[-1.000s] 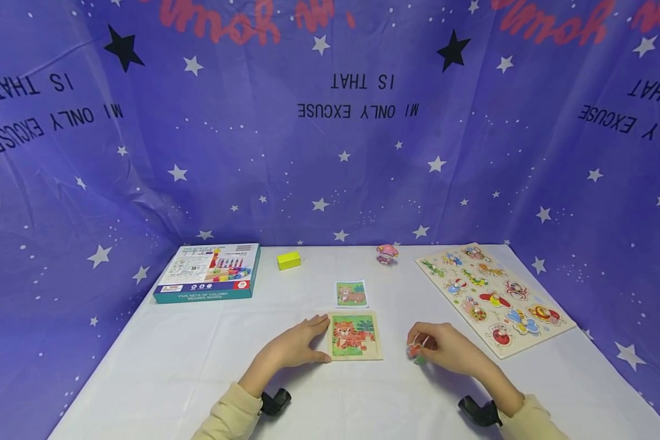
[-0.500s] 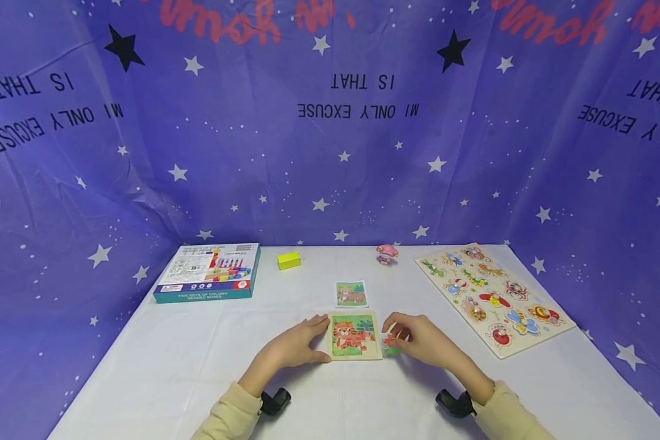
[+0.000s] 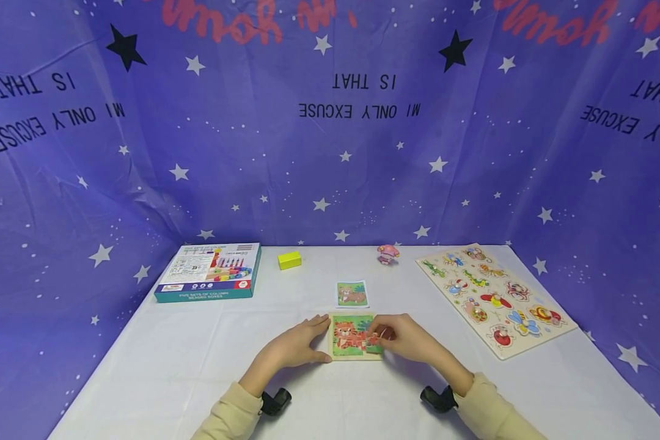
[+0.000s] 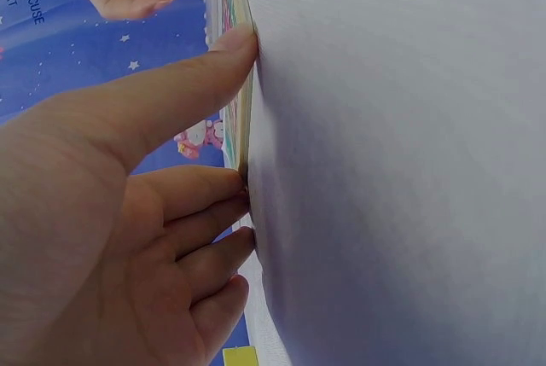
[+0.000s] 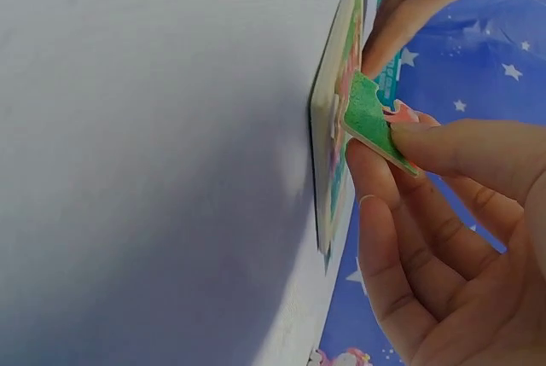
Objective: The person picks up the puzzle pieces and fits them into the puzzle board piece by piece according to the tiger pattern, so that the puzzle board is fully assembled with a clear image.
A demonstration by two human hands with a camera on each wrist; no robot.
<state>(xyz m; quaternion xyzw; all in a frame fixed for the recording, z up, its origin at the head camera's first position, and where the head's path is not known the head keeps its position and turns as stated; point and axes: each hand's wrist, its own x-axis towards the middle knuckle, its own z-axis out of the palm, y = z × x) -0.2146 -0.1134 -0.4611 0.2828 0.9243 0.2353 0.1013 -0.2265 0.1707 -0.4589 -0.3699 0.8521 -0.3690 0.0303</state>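
A square wooden jigsaw puzzle with a red tiger picture lies on the table in front of me. My left hand rests at its left edge; in the left wrist view, the thumb and fingertips touch the board's side, spread apart and fairly straight. Over the puzzle's right part, my right hand pinches a green and red puzzle piece between thumb and fingers. In the right wrist view that piece is tilted, one corner close to the board's surface. Fingers hide the board's upper right corner in the head view.
A small picture card lies just behind the puzzle. Farther back are a boxed bead set, a yellow block and a pink figurine. An insect peg board lies at the right.
My right hand has moved left with the puzzle piece, from the bare table to over the puzzle's right part. The left hand has stayed at the board's edge.
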